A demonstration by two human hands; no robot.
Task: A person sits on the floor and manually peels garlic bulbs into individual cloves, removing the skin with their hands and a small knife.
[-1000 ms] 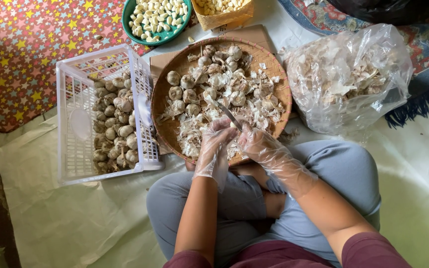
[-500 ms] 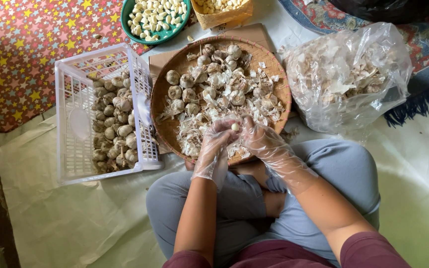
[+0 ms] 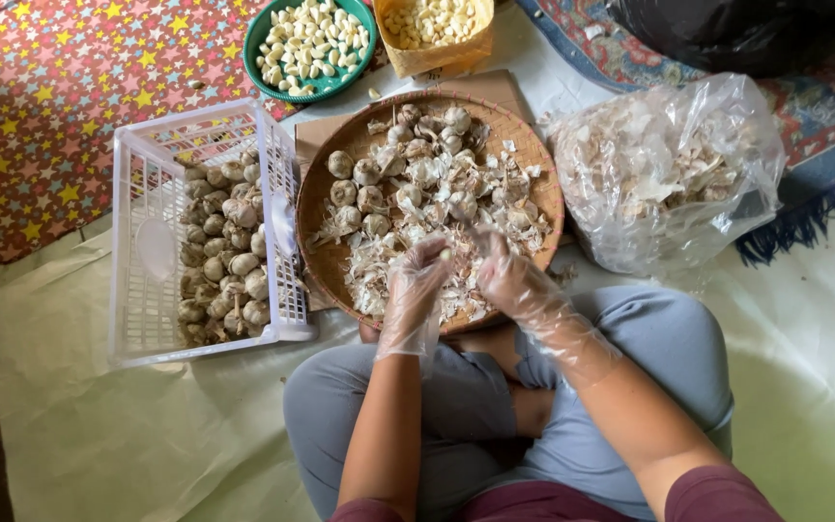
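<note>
A small piece of garlic [image 3: 447,255] sits pinched between the fingertips of both hands, just over the near side of the round woven tray [image 3: 321,193]. The left hand [image 3: 417,285] and the right hand [image 3: 509,280] both wear thin clear gloves, and their fingers are pressed together on that piece. It is too small to tell if a peel is coming off.

Right under the grip lies a heap of dry garlic skins [image 3: 388,275]. Just past the grip, farther from the person, whole garlic bulbs [image 3: 408,164] fill the tray.

The gloves look slippery, so I think the piece could pop out and get lost in the skins. A hard pull could also tear the thin glove.

To the left of the grip stands a white plastic basket [image 3: 137,319] with more bulbs, its wall just beside the tray rim. To the right is a clear bag of skins [image 3: 669,174], also close. Far past the grip are a green bowl [image 3: 261,39] and a yellow box [image 3: 437,58] of peeled cloves. The hands have little room sideways; the open room is toward the person's knees.
</note>
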